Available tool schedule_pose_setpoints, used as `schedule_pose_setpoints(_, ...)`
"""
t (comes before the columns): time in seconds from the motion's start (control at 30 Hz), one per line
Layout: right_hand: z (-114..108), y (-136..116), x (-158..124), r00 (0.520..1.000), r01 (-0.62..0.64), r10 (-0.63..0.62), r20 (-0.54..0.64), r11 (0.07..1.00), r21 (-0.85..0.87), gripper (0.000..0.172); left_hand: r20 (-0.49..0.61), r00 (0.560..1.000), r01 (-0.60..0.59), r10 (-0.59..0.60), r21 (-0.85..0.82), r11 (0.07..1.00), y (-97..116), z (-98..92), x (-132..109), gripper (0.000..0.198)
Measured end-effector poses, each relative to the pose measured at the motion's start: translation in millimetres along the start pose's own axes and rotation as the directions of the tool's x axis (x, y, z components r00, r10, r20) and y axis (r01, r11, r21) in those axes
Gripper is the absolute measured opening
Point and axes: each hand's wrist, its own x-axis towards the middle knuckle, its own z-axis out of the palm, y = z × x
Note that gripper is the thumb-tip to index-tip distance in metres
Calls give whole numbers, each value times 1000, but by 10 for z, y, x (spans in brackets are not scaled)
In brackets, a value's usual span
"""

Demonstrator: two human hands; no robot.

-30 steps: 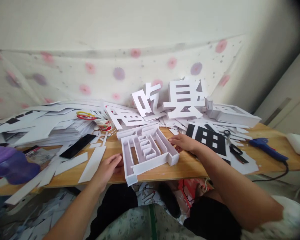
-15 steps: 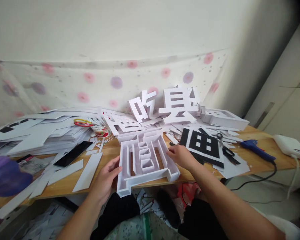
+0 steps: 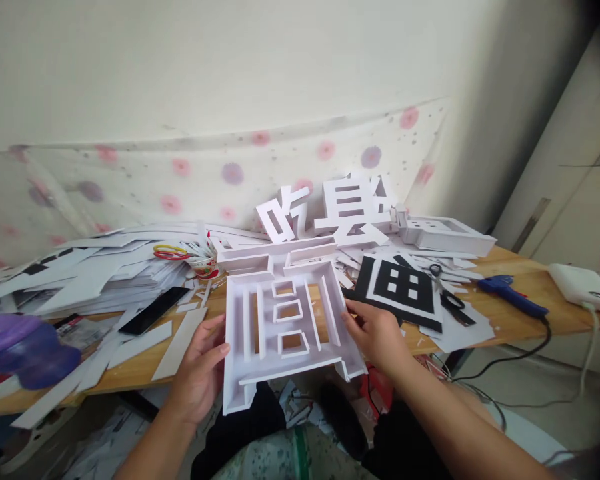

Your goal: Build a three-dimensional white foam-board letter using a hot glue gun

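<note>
Between my two hands is a white foam-board letter (image 3: 237, 313), a hollow character with upright side walls, its open back facing me. My left hand (image 3: 200, 367) grips its left wall, thumb on the outer edge. On the opposite side, my right hand (image 3: 380, 337) pinches the right wall. The letter is tilted up toward me, its lower end out past the table edge. Beyond it stand two finished-looking white characters, one narrow (image 3: 283, 217) and one wide (image 3: 350, 210). A black-and-white character panel (image 3: 403, 287) lies just right of my right hand.
Scissors (image 3: 450, 293) and a blue glue gun (image 3: 513, 293) with a cable lie at the right. At the left are stacked white sheets (image 3: 95, 273), a black phone (image 3: 154, 311), a cup of pens (image 3: 205, 267) and a purple-blue container (image 3: 27, 350). Scraps litter the floor.
The letter has come up off the table and tilted toward me, with its near end lower and closer. Both hands moved with it, and my right hand now grips its wall further down.
</note>
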Motion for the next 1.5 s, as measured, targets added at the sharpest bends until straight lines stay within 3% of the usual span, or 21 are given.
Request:
schedule_pose_setpoints(0.17,58,115,-55,996,-87,93,2,912,401,40,51,998,-40,41,-18,999,51,-29,-115,50)
schedule_pose_setpoints(0.27,98,158,-57,992,-108,126,-2,855,506,37,72,993,-94,94,-12,996,96,-31,-186,51)
schedule_pose_setpoints(0.5,114,78,-101,989,-49,115,-92,845,532,28,126,970,-206,210,-45,978,148,-33,-258,56)
schedule_pose_setpoints(0.8,191,76,-214,964,-7,140,-227,864,503,26,64,976,-204,206,-35,978,140,15,-294,65)
schedule_pose_setpoints(1.03,183,-50,-161,971,-51,177,-164,816,576,24,-17,986,-164,164,-11,986,127,27,-276,58)
schedule_pose_setpoints(1.23,186,-69,-88,979,-84,178,-96,790,608,25,-100,995,-15,10,-43,999,116,18,-243,60)
schedule_pose_setpoints(1.5,178,-32,-69,979,-177,198,39,748,639,28,-112,992,58,-57,3,998,57,-20,-200,68)
